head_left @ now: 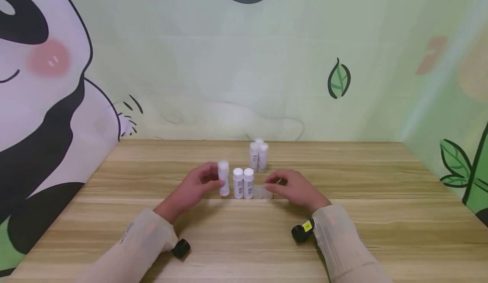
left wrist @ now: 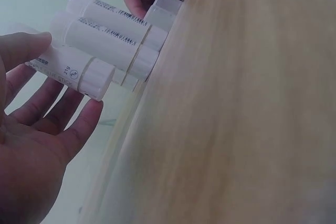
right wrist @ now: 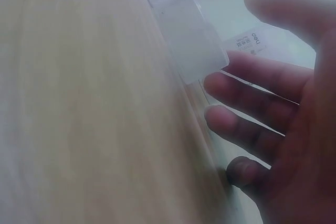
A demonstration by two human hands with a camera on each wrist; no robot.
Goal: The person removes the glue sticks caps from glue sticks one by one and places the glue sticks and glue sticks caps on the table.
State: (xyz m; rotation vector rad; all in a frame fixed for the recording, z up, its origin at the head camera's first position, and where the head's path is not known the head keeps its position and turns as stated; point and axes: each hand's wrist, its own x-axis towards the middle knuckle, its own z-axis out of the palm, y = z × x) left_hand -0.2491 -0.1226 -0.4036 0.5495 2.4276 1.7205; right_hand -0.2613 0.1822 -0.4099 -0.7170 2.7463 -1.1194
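My left hand (head_left: 194,186) pinches an upright white glue stick (head_left: 223,178) between thumb and fingers. In the left wrist view, the held glue stick (left wrist: 71,69) tilts and shows a "21g" label. Just right of it, two more white glue sticks (head_left: 243,184) stand side by side with barcodes facing me. Beside them sit two short translucent caps (head_left: 263,192) on the wooden table. My right hand (head_left: 295,186) is at the right-hand cap, thumb and fingers apart. Its fingertips lie right at the edge of the cap (right wrist: 191,40) in the right wrist view.
Behind the row, a cluster of three white glue sticks (head_left: 259,156) stands on the wooden table (head_left: 244,240). A pale green wall (head_left: 190,62) with printed leaves and a panda rises from the table's back edge. Black wrist cameras hang at both sleeves.
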